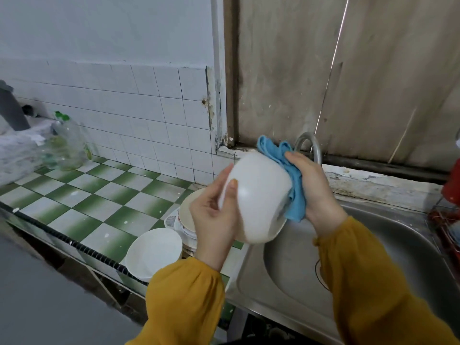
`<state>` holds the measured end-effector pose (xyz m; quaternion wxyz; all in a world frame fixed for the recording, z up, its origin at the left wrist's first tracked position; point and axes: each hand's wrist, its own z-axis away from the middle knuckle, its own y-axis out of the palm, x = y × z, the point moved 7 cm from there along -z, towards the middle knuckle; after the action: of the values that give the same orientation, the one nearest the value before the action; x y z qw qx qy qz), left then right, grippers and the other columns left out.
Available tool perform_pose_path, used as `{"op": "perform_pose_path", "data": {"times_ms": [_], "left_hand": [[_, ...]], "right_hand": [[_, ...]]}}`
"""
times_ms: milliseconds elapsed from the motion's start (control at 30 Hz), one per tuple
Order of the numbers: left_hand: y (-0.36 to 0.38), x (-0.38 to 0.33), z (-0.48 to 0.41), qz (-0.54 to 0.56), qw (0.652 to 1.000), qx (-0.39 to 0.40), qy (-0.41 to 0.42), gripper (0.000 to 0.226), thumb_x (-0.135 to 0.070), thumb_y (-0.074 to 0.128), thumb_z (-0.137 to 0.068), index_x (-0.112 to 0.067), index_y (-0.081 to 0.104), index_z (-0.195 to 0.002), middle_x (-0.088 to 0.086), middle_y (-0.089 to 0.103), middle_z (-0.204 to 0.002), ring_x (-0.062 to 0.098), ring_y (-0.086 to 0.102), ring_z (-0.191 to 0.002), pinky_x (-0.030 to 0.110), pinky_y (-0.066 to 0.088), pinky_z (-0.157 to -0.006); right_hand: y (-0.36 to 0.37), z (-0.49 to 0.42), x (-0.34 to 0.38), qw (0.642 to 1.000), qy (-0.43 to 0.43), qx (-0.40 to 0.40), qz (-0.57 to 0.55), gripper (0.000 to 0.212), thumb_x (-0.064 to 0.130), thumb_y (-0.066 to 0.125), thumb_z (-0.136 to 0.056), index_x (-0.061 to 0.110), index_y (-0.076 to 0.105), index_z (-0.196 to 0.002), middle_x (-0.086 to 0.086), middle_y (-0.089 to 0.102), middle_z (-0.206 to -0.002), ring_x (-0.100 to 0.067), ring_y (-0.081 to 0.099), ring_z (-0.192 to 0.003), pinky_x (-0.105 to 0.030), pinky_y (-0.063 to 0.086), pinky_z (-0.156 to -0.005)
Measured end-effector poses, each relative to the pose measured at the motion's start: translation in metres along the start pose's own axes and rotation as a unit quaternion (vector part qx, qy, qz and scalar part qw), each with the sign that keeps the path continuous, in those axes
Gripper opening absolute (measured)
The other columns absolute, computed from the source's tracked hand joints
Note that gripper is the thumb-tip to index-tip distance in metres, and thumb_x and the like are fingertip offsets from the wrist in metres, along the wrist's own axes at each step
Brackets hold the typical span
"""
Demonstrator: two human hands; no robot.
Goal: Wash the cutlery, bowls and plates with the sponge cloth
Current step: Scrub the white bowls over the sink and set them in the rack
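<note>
Gripping a white bowl [258, 195] from its left side, the left hand [211, 215] has its thumb laid flat on the outer wall. Its fingers curl round the far edge, mostly hidden behind the bowl. The bowl is held in the air, tipped so its outside faces the camera and its rim points down and to the right. It hangs over the left edge of the steel sink [286, 290].

The right hand [316, 192] comes in from the other side, wrist bent and fingers curled round a blue cloth [296, 195]. It presses the cloth against the bowl's right wall. Folds of the cloth stick up above the bowl and hang down below the palm. Both arms wear mustard-yellow sleeves [184, 300].

On the green-and-white checked counter [87, 195], just left of the sink, a second white bowl [154, 250] stands upright and shows its white inside. Touching it on the far side is a stack of plates [185, 217], with a cream plate on top and patterned rims beneath, partly hidden by the left hand.

A curved metal tap [308, 143] rises behind the right hand. At the far left of the counter stands a clear plastic bottle [64, 143] with a green top, too blurred for any label to be read. A red wire rack [445, 220] sits at the sink's right edge, and what it holds cannot be made out.
</note>
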<state>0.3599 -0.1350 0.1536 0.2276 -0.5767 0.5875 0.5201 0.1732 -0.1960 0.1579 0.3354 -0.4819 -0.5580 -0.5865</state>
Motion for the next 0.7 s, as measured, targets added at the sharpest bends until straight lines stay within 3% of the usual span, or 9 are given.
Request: {"op": "perform_pose_path", "data": {"times_ms": [67, 133, 233, 267, 400, 467, 533, 633, 700], "left_hand": [[0.004, 0.008, 0.007, -0.008, 1.000, -0.019, -0.008, 0.025, -0.005, 0.060, -0.092, -0.026, 0.068, -0.103, -0.015, 0.071, -0.101, 0.001, 0.067, -0.097, 0.017, 0.053, -0.081], [-0.002, 0.017, 0.003, 0.041, 0.995, -0.078, -0.051, 0.023, -0.003, 0.058, -0.094, -0.018, 0.068, -0.108, -0.009, 0.073, -0.093, 0.003, 0.069, -0.083, 0.017, 0.053, -0.072], [-0.017, 0.025, -0.018, 0.133, 0.975, -0.140, -0.107, 0.018, -0.001, 0.056, -0.095, -0.006, 0.069, -0.106, -0.001, 0.074, -0.084, 0.011, 0.068, -0.076, 0.021, 0.055, -0.065], [-0.022, 0.024, -0.024, 0.154, 0.970, -0.147, -0.117, 0.017, -0.002, 0.056, -0.095, -0.007, 0.068, -0.105, -0.002, 0.074, -0.084, 0.011, 0.068, -0.077, 0.022, 0.056, -0.066], [-0.021, 0.013, -0.026, 0.119, 0.983, -0.095, -0.101, 0.019, -0.009, 0.055, -0.097, -0.018, 0.066, -0.110, -0.018, 0.074, -0.086, 0.005, 0.067, -0.091, 0.021, 0.055, -0.084], [-0.019, 0.016, -0.018, 0.097, 0.985, -0.098, -0.100, 0.019, -0.011, 0.056, -0.096, -0.023, 0.068, -0.105, -0.009, 0.074, -0.102, 0.011, 0.067, -0.102, 0.028, 0.054, -0.091], [-0.020, 0.021, -0.014, 0.104, 0.979, -0.134, -0.113, 0.018, -0.011, 0.057, -0.096, -0.020, 0.069, -0.107, 0.005, 0.070, -0.117, 0.019, 0.065, -0.111, 0.034, 0.053, -0.095], [-0.027, 0.027, -0.017, 0.170, 0.958, -0.175, -0.148, 0.023, -0.006, 0.055, -0.096, -0.005, 0.066, -0.116, 0.004, 0.073, -0.106, 0.018, 0.069, -0.095, 0.031, 0.058, -0.084], [-0.029, 0.029, -0.017, 0.168, 0.959, -0.169, -0.156, 0.023, -0.007, 0.056, -0.096, -0.005, 0.066, -0.117, -0.003, 0.073, -0.103, 0.015, 0.068, -0.094, 0.032, 0.057, -0.088]], "right_hand": [[0.023, 0.013, 0.028, 0.976, -0.147, 0.019, 0.157, 0.011, 0.022, 0.062, -0.091, 0.028, 0.070, -0.087, 0.009, 0.071, -0.083, -0.013, 0.066, -0.079, -0.034, 0.051, -0.078], [0.046, 0.041, 0.032, 0.907, -0.299, 0.024, 0.295, 0.015, 0.033, 0.060, -0.088, 0.033, 0.068, -0.101, 0.011, 0.069, -0.104, -0.013, 0.064, -0.103, -0.036, 0.050, -0.093], [0.069, 0.086, 0.008, 0.803, -0.455, 0.099, 0.372, 0.038, 0.031, 0.050, -0.096, 0.020, 0.057, -0.132, -0.003, 0.048, -0.145, -0.017, 0.031, -0.144, -0.040, 0.026, -0.118], [0.064, 0.088, -0.001, 0.805, -0.453, 0.100, 0.371, 0.042, 0.035, 0.047, -0.098, 0.022, 0.050, -0.138, -0.003, 0.037, -0.154, -0.018, 0.020, -0.148, -0.044, 0.019, -0.120], [0.017, 0.035, -0.007, 0.942, -0.245, -0.029, 0.227, 0.055, 0.053, 0.038, -0.095, 0.042, 0.028, -0.147, 0.018, 0.001, -0.162, -0.007, -0.004, -0.150, -0.054, 0.011, -0.121], [0.022, 0.028, 0.004, 0.939, -0.234, -0.028, 0.250, 0.057, 0.050, 0.036, -0.097, 0.039, 0.022, -0.150, 0.020, 0.001, -0.162, -0.007, -0.007, -0.149, -0.052, 0.007, -0.122], [0.046, 0.047, 0.008, 0.906, -0.296, 0.058, 0.297, 0.055, 0.043, 0.034, -0.100, 0.032, 0.019, -0.152, 0.018, 0.004, -0.161, -0.008, -0.007, -0.150, -0.045, 0.001, -0.122], [0.063, 0.077, -0.006, 0.827, -0.376, 0.163, 0.385, 0.054, 0.036, 0.034, -0.101, 0.025, 0.018, -0.152, 0.013, 0.009, -0.161, -0.010, -0.005, -0.150, -0.035, -0.004, -0.122], [0.049, 0.057, -0.006, 0.850, -0.352, 0.117, 0.374, 0.053, 0.039, 0.034, -0.102, 0.028, 0.018, -0.151, 0.012, 0.007, -0.161, -0.008, -0.006, -0.150, -0.034, -0.005, -0.122]]}}
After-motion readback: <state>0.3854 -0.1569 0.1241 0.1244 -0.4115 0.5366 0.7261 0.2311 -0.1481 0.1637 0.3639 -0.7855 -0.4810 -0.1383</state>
